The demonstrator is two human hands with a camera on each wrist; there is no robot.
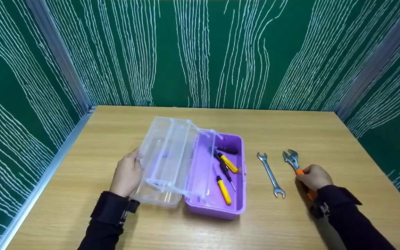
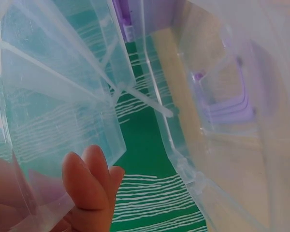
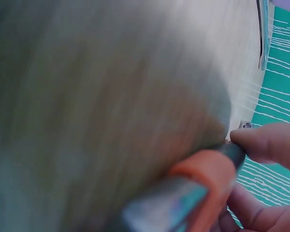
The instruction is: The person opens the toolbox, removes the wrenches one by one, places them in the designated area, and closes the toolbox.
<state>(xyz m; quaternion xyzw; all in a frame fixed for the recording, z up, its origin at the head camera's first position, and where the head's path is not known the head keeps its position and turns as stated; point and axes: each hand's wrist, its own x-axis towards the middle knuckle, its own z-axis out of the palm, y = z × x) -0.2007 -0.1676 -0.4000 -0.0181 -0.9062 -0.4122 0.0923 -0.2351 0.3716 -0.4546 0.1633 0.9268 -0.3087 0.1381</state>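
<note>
Left of centre in the head view, my left hand (image 1: 127, 173) holds the edge of the clear plastic lid (image 1: 181, 152) of a purple toolbox (image 1: 217, 214). Its fingers (image 2: 87, 186) curl over the plastic in the left wrist view. The lid leans open to the left, with a see-through tray section reaching over part of the box. On the right, my right hand (image 1: 315, 177) grips an adjustable wrench (image 1: 292, 159) by its orange handle (image 3: 208, 169), the metal head pointing away from me. Between box and hand lies a double open-end wrench (image 1: 270, 173).
Inside the toolbox lie a yellow screwdriver (image 1: 223, 191), another yellow-handled tool (image 1: 228, 163) and dark-handled screwdrivers (image 1: 228, 150). The wooden table (image 1: 273, 229) meets green walls with white wavy lines (image 1: 217, 52) at its back and sides.
</note>
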